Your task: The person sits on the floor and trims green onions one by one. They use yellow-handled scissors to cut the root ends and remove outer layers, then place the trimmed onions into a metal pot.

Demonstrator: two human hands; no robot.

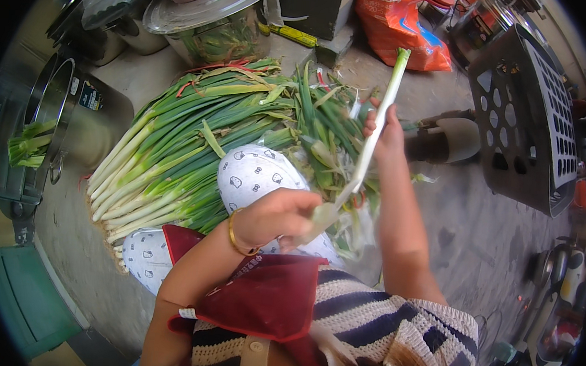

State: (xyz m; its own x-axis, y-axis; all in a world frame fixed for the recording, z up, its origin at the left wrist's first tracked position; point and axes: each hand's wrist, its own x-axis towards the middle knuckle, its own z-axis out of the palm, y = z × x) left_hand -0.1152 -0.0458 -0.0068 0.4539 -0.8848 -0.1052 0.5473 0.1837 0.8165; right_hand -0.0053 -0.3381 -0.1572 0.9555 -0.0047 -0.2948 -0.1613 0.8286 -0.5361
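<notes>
A trimmed scallion stalk (pixel 386 105), white with a pale green top, stands tilted in my right hand (pixel 391 131), whose fingers wrap its middle. My left hand (pixel 280 215), with a yellow bangle at the wrist, pinches a pale, blurred strip of outer skin (pixel 340 199) that reaches to the stalk's lower end. Beyond my knees lies a large heap of untrimmed scallions (pixel 182 148), white ends to the left and green leaves to the right. Peeled leaves and skins (pixel 326 149) form a loose pile between the heap and my right arm.
At left stands a steel pot (pixel 91 120) with cut scallion stalks (pixel 30 147) in it. A lidded pot (pixel 216 37), a yellow utility knife (pixel 294 35) and an orange printed sack (pixel 403 26) are at the back. A grey perforated plastic basket (pixel 519 123) stands at right.
</notes>
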